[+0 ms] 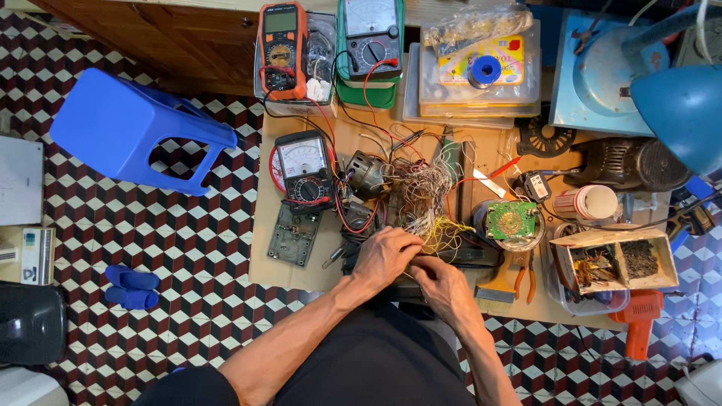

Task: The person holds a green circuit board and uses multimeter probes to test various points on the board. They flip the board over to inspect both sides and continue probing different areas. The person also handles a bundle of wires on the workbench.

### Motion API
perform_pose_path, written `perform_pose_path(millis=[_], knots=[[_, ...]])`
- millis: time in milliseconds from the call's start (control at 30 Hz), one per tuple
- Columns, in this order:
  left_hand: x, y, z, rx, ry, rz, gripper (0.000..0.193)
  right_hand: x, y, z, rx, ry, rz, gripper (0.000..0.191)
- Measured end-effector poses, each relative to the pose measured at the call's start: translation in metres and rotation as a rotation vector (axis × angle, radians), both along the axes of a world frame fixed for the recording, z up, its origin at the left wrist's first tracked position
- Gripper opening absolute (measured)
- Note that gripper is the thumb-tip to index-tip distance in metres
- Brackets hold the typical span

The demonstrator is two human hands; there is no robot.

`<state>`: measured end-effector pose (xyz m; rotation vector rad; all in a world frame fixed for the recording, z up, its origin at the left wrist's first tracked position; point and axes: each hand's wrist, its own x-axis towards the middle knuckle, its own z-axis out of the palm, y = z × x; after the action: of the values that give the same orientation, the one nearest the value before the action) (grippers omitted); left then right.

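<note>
My left hand point(385, 256) and my right hand point(442, 284) meet at the near edge of a low brown work board point(265, 248). Both have fingers curled around the near end of a tangled bundle of thin wires point(426, 197), where yellow strands point(448, 234) hang out. What the fingertips pinch is hidden. A small grey motor point(366, 174) lies just beyond the left hand. A black analog multimeter point(304, 165) with red and black leads sits to its left. A round green circuit board point(511, 221) rests right of the wires.
An orange digital meter point(280, 51), a green-cased analog meter point(370, 45) and clear plastic boxes point(481, 71) line the far side. Orange-handled pliers point(524, 280), a parts box point(615, 259), an orange soldering gun point(639, 319) and a blue lamp point(677, 105) sit right. A blue stool point(128, 131) stands left on the patterned floor.
</note>
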<state>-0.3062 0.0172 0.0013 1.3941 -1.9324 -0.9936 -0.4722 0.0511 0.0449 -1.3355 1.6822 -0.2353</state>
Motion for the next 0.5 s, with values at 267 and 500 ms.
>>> perform_pose_path(millis=[267,500], knots=[[0.004,0.005,-0.004,-0.059,0.020,-0.132,0.017,0.008,-0.053,0.019,-0.356,0.088,-0.026,0.031],[0.019,-0.041,-0.009,-0.035,-0.037,0.091,0.014,0.013,-0.097,-0.034,-0.284,0.247,0.217,0.032]])
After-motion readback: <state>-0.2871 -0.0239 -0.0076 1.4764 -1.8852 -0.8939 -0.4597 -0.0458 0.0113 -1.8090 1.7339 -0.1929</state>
